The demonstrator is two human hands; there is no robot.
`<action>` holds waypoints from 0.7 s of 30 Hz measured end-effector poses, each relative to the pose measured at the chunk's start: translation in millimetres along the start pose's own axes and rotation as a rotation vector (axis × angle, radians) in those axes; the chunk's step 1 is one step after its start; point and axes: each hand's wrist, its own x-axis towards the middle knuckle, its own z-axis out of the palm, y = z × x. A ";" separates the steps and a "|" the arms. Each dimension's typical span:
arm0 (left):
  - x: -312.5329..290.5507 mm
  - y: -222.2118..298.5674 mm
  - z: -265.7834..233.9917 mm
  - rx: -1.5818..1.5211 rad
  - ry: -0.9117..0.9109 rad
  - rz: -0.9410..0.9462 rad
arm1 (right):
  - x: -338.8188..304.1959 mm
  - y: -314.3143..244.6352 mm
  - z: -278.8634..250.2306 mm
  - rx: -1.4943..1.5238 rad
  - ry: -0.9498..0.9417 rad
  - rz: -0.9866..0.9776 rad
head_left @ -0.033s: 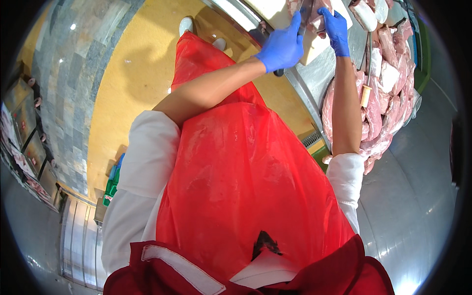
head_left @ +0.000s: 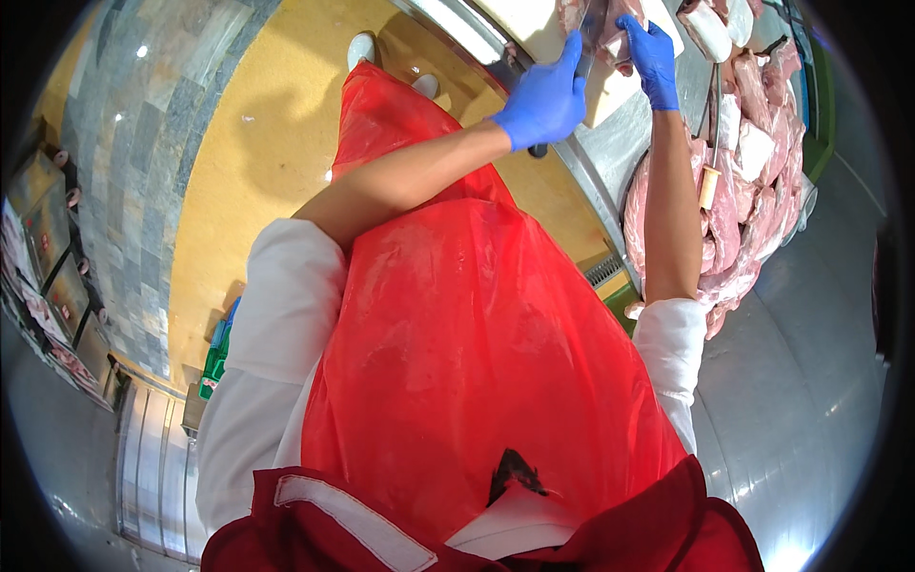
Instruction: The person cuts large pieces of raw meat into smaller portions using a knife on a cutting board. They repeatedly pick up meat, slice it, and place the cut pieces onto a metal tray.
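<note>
My left hand (head_left: 541, 103), in a blue glove, is closed round the handle of a knife, whose dark butt (head_left: 538, 151) shows below the fist. The knife's blade (head_left: 593, 36) points up and away, lying against a piece of raw meat (head_left: 612, 43) at the picture's top edge. On the right side of that piece, my gloved right hand (head_left: 652, 63) grips its edge with bent fingers. Beneath the meat is a white cutting board (head_left: 606, 103) on a metal table. The far end of the meat is cut off by the frame.
A large heap of raw meat (head_left: 739, 229) covers the table to the right, with a steel rod with a pale handle (head_left: 708, 187) lying on it. A few pale-topped cuts (head_left: 705, 30) sit farther back. A red apron (head_left: 448, 315) covers my front beside the table's edge (head_left: 596, 195).
My left hand and the knife have drawn back slightly, toward me and to the left. The right hand has stayed almost in place on the meat.
</note>
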 end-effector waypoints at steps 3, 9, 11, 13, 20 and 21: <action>-30.4 10.8 -8.6 -0.050 -0.129 -0.141 | -5.6 -11.3 -1.2 -0.088 -0.002 -0.027; -16.0 11.1 5.6 -0.061 -0.080 -0.102 | -8.0 -22.3 -5.6 -0.181 0.005 -0.104; -4.4 10.4 12.3 -0.068 -0.042 -0.097 | -5.3 -22.4 -8.3 -0.175 -0.025 -0.092; 4.2 4.5 23.8 -0.081 0.005 -0.073 | 0.3 -17.9 -12.7 -0.163 -0.028 -0.066; -34.1 6.2 19.5 -0.209 -0.079 -0.158 | 1.0 -23.0 -12.8 -0.062 -0.061 0.047; -42.3 5.7 15.8 -0.224 -0.128 -0.190 | -2.5 -27.2 -10.1 -0.041 -0.054 0.065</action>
